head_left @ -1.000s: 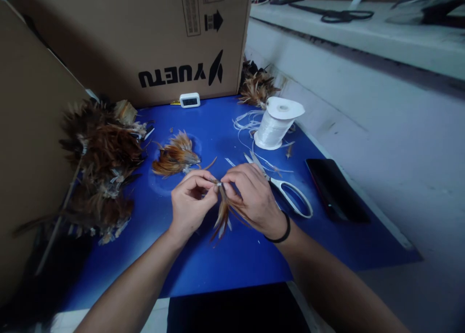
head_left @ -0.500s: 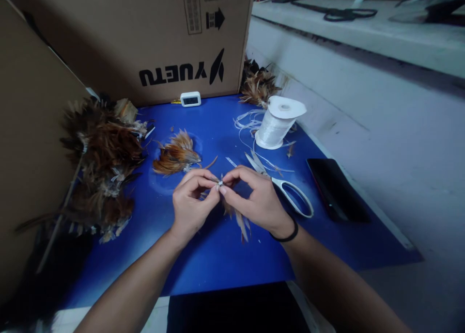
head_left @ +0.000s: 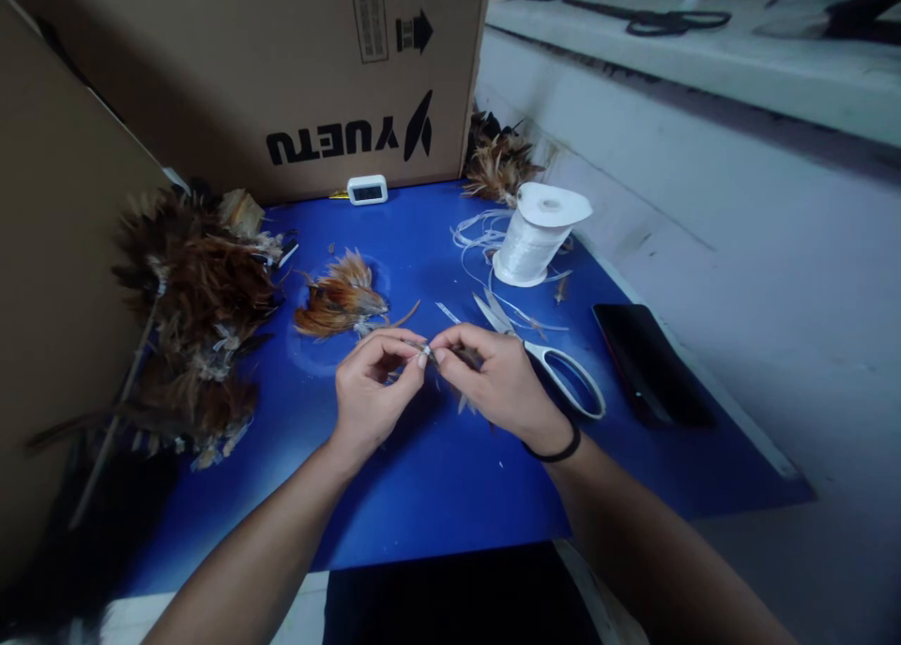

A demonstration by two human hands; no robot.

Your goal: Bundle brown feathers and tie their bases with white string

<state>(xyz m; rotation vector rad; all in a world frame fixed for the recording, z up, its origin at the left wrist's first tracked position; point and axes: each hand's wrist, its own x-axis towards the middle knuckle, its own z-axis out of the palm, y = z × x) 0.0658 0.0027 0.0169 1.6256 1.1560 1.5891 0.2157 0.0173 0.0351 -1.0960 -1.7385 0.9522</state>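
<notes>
Fingertips together over the blue table point(head_left: 422, 504), my left hand point(head_left: 376, 387) and my right hand point(head_left: 503, 382) both pinch the bound end of a small bunch of feathers point(head_left: 465, 403). A bit of white shows at the bound end between the fingers; its exact form is too small to tell. The feathers lie mostly behind my right hand. Just beyond my left hand rests a brown feather bunch point(head_left: 342, 296). White-handled scissors point(head_left: 573, 382) lie beside my right hand with their blades parted. Behind them stands a spool of clear-white ribbon point(head_left: 529, 249), with loose strands point(head_left: 479, 232) beside it.
Piled brown feather bunches point(head_left: 211, 288) and a thin stick point(head_left: 119, 410) are at the left. A large cardboard box point(head_left: 211, 82) with a small white digital display point(head_left: 367, 191) before it closes the back. A black phone point(head_left: 651, 368) lies at right, below a ledge holding dark scissors point(head_left: 662, 21).
The feathers in my hands have turned from hanging downward to lying back under my right palm. My right fingers have shifted slightly at the bound end. The view has moved a little.
</notes>
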